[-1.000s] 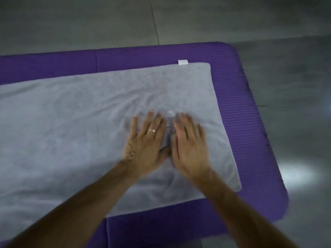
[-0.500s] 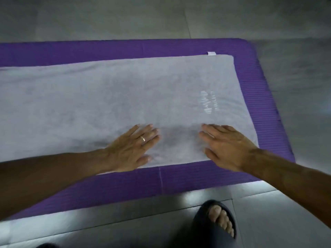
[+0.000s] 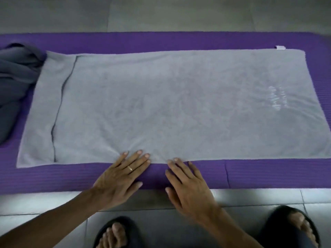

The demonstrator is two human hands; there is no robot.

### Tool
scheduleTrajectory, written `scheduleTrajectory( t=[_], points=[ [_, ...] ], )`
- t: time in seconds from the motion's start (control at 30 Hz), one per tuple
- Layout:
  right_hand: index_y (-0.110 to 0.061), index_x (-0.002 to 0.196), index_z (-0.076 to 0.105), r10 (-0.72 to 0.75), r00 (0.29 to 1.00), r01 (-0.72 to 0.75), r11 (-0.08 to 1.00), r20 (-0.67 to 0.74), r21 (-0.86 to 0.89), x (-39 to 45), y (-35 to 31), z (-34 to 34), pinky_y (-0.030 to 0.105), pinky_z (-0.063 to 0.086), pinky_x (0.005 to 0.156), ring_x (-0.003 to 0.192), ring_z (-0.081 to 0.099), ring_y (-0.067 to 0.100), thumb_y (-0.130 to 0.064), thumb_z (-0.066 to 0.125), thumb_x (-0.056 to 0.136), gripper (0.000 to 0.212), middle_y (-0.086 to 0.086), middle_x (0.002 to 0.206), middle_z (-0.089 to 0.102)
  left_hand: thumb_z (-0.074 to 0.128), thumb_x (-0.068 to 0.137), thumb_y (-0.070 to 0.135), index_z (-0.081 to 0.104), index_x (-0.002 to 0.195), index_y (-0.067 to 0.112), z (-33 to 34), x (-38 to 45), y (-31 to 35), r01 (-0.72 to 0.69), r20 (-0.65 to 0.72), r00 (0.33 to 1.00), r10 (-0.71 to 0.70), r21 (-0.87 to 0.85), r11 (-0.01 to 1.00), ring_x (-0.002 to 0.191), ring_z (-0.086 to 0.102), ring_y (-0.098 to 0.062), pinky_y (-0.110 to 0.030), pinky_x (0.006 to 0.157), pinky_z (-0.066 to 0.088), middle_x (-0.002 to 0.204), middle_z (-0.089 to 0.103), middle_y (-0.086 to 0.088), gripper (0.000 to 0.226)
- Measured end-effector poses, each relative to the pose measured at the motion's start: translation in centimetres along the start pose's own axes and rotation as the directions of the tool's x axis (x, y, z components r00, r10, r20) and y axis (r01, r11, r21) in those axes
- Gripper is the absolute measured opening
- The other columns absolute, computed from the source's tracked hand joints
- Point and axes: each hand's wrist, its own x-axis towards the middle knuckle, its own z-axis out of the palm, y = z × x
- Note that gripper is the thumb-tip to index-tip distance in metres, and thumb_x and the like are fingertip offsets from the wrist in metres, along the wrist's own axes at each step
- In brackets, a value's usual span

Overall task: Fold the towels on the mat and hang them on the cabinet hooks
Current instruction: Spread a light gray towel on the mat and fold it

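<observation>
Nearest to the camera, two feet in dark slippers (image 3: 114,231) stand on the grey tiled floor (image 3: 53,203), one at the bottom middle and one at the bottom right corner.

Just beyond them, both bare forearms reach forward over the near border of the purple mat (image 3: 268,174). The left hand (image 3: 121,178) lies flat with its fingers straight and a little spread; a gold ring (image 3: 130,168) sits on one finger. Its fingertips rest on the near edge of the light grey towel (image 3: 179,104), while the palm is over the mat. The right hand (image 3: 186,185) is just beside it, also flat with straight fingers, and its fingertips touch the same near edge. Neither hand pinches or holds the cloth.

The towel is spread flat along the mat, with its long side running left to right. At its left end a strip is folded over, and a dark seam line shows there. Near its right end there is pale embroidered writing (image 3: 276,97), too blurred to read. A small white tag (image 3: 280,47) sticks out at the far right corner.

At the far left, a darker grey towel (image 3: 16,68) lies crumpled on the mat, touching the corner of the spread one. Beyond the mat there is more grey floor.
</observation>
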Motion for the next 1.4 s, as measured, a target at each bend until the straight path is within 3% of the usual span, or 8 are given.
scheduleTrajectory(
  t=[0.27,0.57,0.77,0.93,1.07,1.17,1.3,1.4],
  points=[
    [-0.016,0.109,0.062,-0.141,0.979,0.146,0.989,-0.145,0.023,12.4,-5.1,-0.9,0.039,0.048,0.079,0.097,0.056,0.026,-0.032,0.065,0.079,0.034,0.006,0.112,0.056,0.041,0.088,0.047,0.061,0.117,0.013,-1.3,-5.2,-6.0,0.522,-0.193,0.829,-0.524,-0.067,0.850,0.113,0.054,-0.031,-0.046,0.093,0.046,0.121,0.059,-0.011,0.049],
    [-0.019,0.110,0.068,-0.324,0.946,0.323,0.946,-0.005,-0.031,15.3,-10.9,1.2,0.043,0.044,0.093,0.118,0.049,0.027,-0.046,0.051,0.084,0.041,0.006,0.126,0.056,0.068,0.082,0.023,0.066,0.105,0.013,-1.7,-8.7,-8.1,0.391,-0.205,0.903,-0.378,0.023,0.920,0.090,0.061,-0.025,-0.036,0.078,0.052,0.099,0.064,-0.007,0.026],
    [-0.013,0.096,0.068,-0.303,0.947,0.308,0.950,-0.106,0.041,21.9,-12.2,0.3,0.039,0.049,0.075,0.092,0.058,0.028,-0.026,0.049,0.076,0.030,0.005,0.098,0.062,0.053,0.088,0.033,0.058,0.118,0.011,-3.4,-8.9,-11.3,0.809,-0.188,0.542,-0.819,-0.149,0.569,0.103,0.056,-0.026,-0.041,0.087,0.048,0.114,0.058,-0.009,0.038],
    [-0.009,0.106,0.066,-0.406,0.908,0.410,0.912,-0.102,0.022,30.9,-14.9,-0.8,0.044,0.049,0.076,0.095,0.056,0.034,-0.015,0.056,0.075,0.034,0.010,0.105,0.060,0.057,0.082,0.026,0.064,0.095,0.013,-2.9,-8.3,-14.3,0.869,-0.215,0.372,-0.903,-0.261,0.420,0.081,0.061,-0.025,-0.036,0.070,0.049,0.088,0.065,-0.003,0.020],
    [-0.010,0.110,0.064,-0.518,0.851,0.509,0.853,-0.082,-0.115,36.2,-16.2,-1.3,0.040,0.045,0.073,0.092,0.056,0.034,-0.005,0.059,0.070,0.041,0.012,0.110,0.058,0.044,0.082,0.027,0.070,0.081,0.016,-2.2,-8.3,-15.4,0.803,-0.246,0.412,-0.877,-0.356,0.477,0.069,0.061,-0.021,-0.032,0.055,0.049,0.073,0.063,0.001,0.028],
    [-0.009,0.113,0.064,-0.588,0.802,0.563,0.803,-0.109,-0.196,38.4,-15.5,-1.3,0.037,0.044,0.070,0.089,0.057,0.033,-0.010,0.054,0.067,0.047,0.012,0.110,0.059,0.050,0.086,0.028,0.070,0.092,0.017,-1.1,-8.9,-15.5,0.726,-0.289,0.491,-0.822,-0.385,0.570,0.077,0.058,-0.019,-0.037,0.067,0.050,0.083,0.062,0.001,0.024],
    [-0.009,0.121,0.061,-0.593,0.792,0.528,0.783,-0.142,-0.328,41.2,-14.1,-2.1,0.038,0.041,0.071,0.093,0.054,0.032,0.001,0.062,0.067,0.055,0.013,0.116,0.057,0.043,0.093,0.034,0.065,0.109,0.016,-1.8,-8.6,-16.7,0.767,-0.383,0.389,-0.838,-0.370,0.525,0.096,0.057,-0.025,-0.039,0.077,0.048,0.105,0.061,-0.004,0.033],
    [-0.009,0.103,0.068,-0.635,0.764,0.532,0.724,-0.119,-0.439,44.1,-14.1,-2.8,0.037,0.038,0.069,0.086,0.054,0.031,0.002,0.065,0.070,0.035,0.010,0.099,0.061,0.034,0.097,0.039,0.055,0.132,0.013,-1.9,-7.5,-18.2,0.742,-0.323,0.460,-0.827,-0.371,0.558,0.129,0.048,-0.027,-0.043,0.103,0.042,0.133,0.055,-0.006,0.048]
  ],
)
